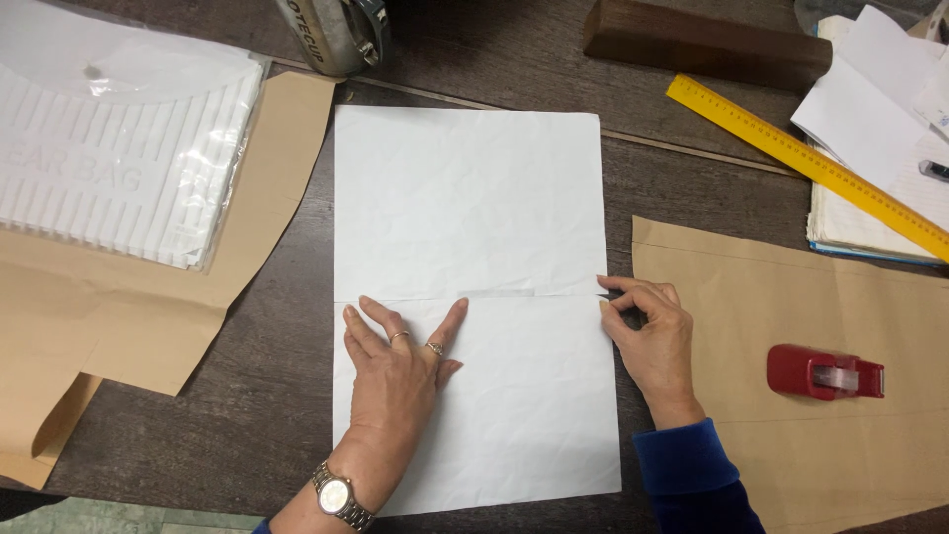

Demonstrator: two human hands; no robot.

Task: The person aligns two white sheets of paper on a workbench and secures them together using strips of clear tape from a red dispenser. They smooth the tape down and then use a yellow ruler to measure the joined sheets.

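Two white paper sheets (465,198) lie edge to edge on the dark wooden table (277,326), meeting at a seam across the middle. My left hand (395,366) rests flat on the lower sheet (534,415), fingers spread just below the seam; it wears rings and a wristwatch. My right hand (647,331) pinches at the right end of the seam, fingertips on the paper's edge where a strip of clear tape seems to lie. Its sleeve is blue.
A red tape dispenser (825,373) sits on brown paper (791,297) to the right. A yellow ruler (801,158) lies over stacked papers (870,109). A clear plastic folder (119,148) rests on brown paper at left. A wooden block (702,42) lies at the back.
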